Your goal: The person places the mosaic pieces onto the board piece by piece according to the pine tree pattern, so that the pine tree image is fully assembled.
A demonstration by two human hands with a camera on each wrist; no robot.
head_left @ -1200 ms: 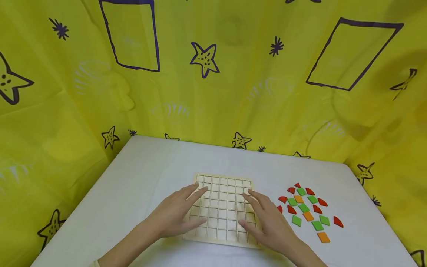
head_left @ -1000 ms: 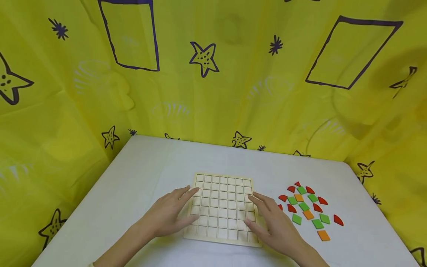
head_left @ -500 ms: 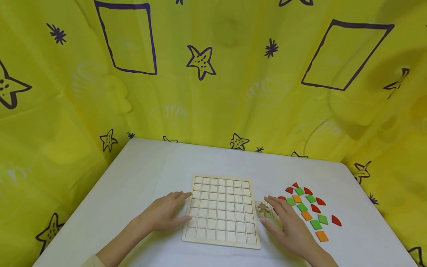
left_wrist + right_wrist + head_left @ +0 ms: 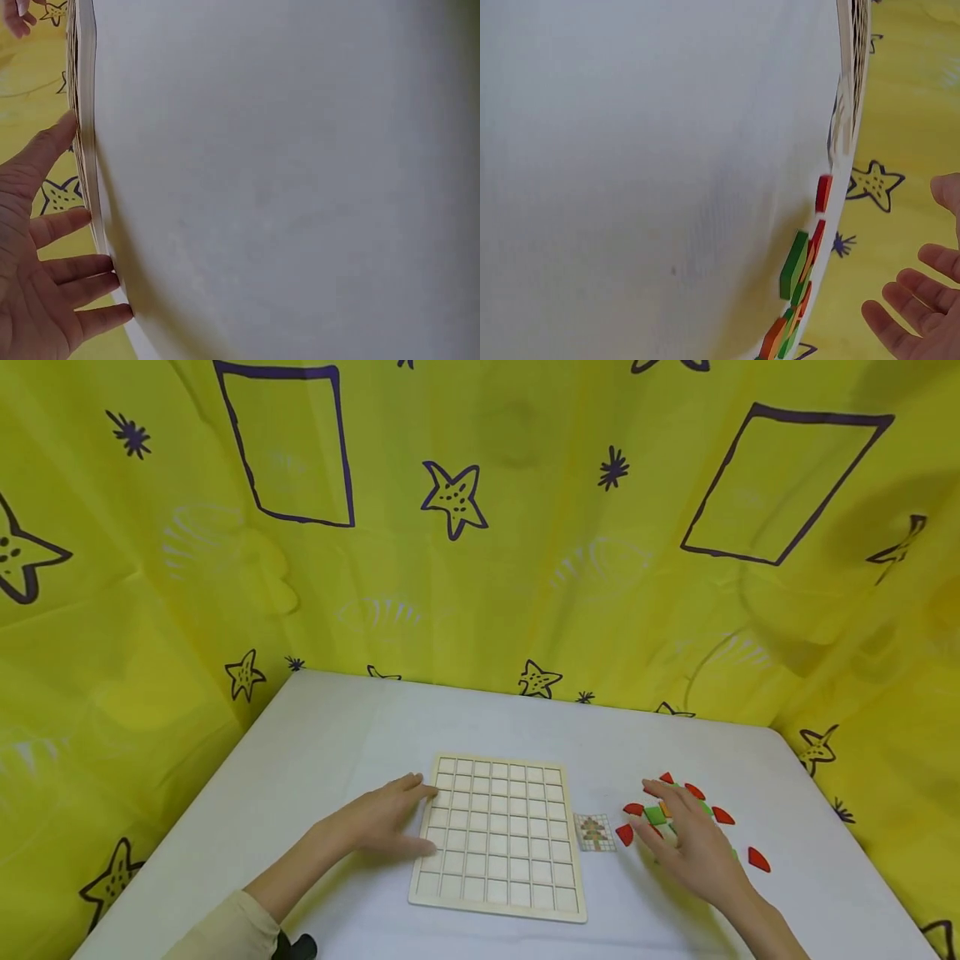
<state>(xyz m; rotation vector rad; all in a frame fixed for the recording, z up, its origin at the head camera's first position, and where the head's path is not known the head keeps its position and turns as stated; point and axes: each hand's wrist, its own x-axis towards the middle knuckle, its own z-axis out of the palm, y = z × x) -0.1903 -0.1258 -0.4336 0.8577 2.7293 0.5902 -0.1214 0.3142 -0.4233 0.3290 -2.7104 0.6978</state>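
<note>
Nearest, cream sleeve [image 4: 232, 931], dark object [image 4: 300, 947] beside it, type unclear. Left hand [image 4: 382, 822] still at left edge of pale wooden-looking square-grid board [image 4: 495, 839], fingers spread, pinching nothing; firm contact can't be told. Right hand [image 4: 693, 852] has moved off the board's right side, now above the loose flat pieces, fingers apart, nothing held. That uncovers small square card with tree pattern [image 4: 596, 833], lying just right of the board. Suggests attention passing from board to pieces; no piece on the grid. Red wedge-shaped pieces [image 4: 759, 860], green four-sided pieces [image 4: 655, 816] and orange four-sided pieces [image 4: 774, 337] lie right of the card, partly hidden by that hand. White table surface [image 4: 360, 710]; behind, yellow curtain-like backdrop [image 4: 510, 568] with dark starfish outlines.
</note>
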